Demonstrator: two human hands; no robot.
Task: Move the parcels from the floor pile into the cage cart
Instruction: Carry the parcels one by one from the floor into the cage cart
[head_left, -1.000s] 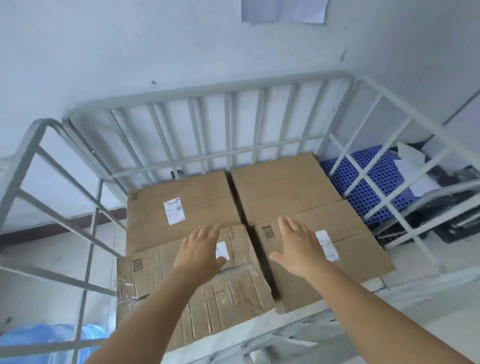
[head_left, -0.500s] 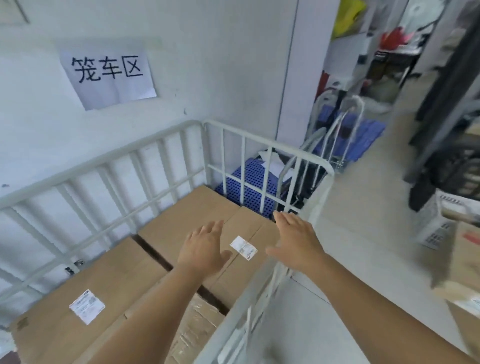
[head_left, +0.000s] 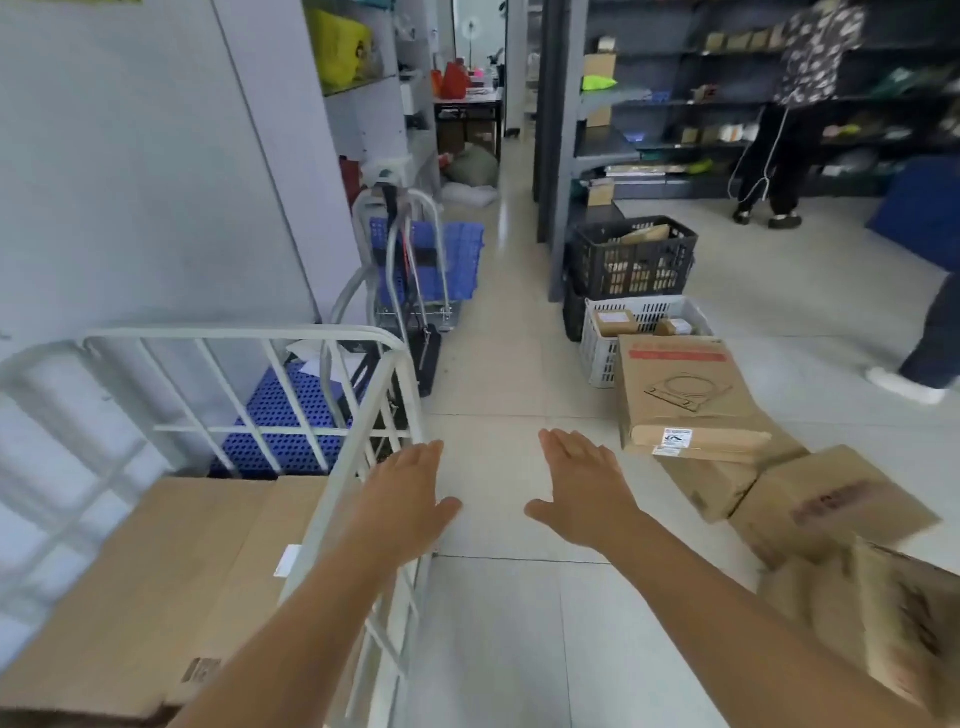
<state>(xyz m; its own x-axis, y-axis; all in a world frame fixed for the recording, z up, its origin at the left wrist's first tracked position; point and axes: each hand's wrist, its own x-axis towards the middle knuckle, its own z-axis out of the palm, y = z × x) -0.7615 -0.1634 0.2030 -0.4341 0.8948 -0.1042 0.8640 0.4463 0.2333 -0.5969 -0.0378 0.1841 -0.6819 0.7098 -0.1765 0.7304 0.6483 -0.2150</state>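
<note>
The white cage cart (head_left: 363, 410) stands at the lower left, with brown cardboard parcels (head_left: 156, 582) lying flat inside it. A pile of cardboard parcels lies on the floor at the right: a flat box with a red stripe (head_left: 680, 395) on top, a brown box (head_left: 831, 504) below it, and a blurred one (head_left: 883, 623) at the lower right. My left hand (head_left: 405, 499) hovers over the cart's front rail, fingers straight, holding nothing. My right hand (head_left: 587, 493) is stretched out over the bare floor, empty too, left of the pile.
A white crate (head_left: 602, 343) and a black crate (head_left: 634, 260) with parcels stand behind the pile. A folded trolley with blue panels (head_left: 415, 270) leans by the wall. Dark shelving (head_left: 675, 104) fills the back right, where a person stands; another person's leg shows at the right edge.
The view has swung right, from the cart's inside to the aisle and the floor pile. Both hands stayed open and now hover past the cart's rail, over the floor.
</note>
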